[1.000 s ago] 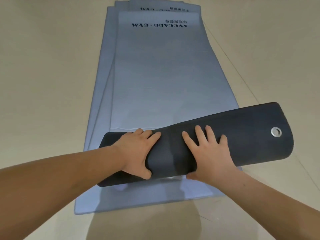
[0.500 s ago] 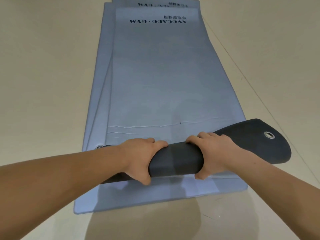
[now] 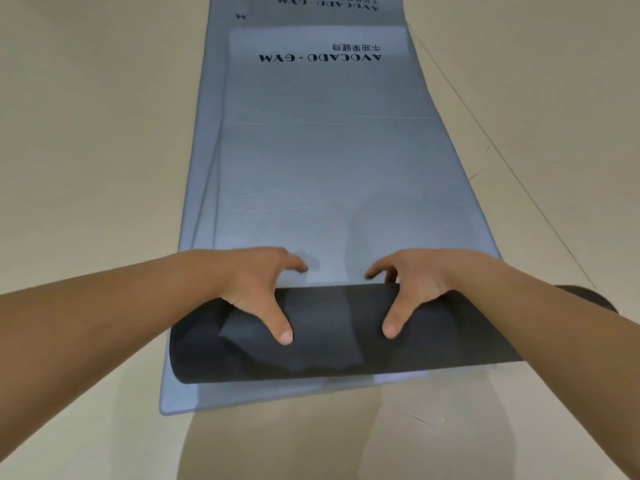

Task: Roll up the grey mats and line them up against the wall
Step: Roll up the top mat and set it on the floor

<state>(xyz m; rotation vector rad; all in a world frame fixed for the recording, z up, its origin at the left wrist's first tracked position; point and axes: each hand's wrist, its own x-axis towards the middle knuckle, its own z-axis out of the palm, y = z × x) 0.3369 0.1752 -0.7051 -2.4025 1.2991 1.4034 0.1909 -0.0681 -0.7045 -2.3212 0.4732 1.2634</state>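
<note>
On the left, the pale floor (image 3: 86, 133) is seen. The edges of the lower mats (image 3: 180, 393) stick out from under the top mat (image 3: 318, 168).

The near end of the top mat is curled into a dark roll (image 3: 332, 334). It lies across the pile, close to the person.

The roll is gripped by the left hand (image 3: 256, 289). The fingers are bent over its far side and the thumb is pressed on its near side. A little to the right, the roll is gripped the same way by the right hand (image 3: 412, 289).

The roll's right end is mostly hidden by the arm, so it may be poking out crooked; that cannot be told for sure.

Most of the top mat is flat, all the way to the black letters (image 3: 320, 58), so the rolling is only just begun.

To do this step well, the roll should be pushed forward by both hands at the same speed. It should be kept tight, because the left end looks a bit loose and floppy. The ends should be kept in line with the sides of the mat. Only the top mat should be caught, and the lower mats should be left flat. No wall is seen here.
</note>
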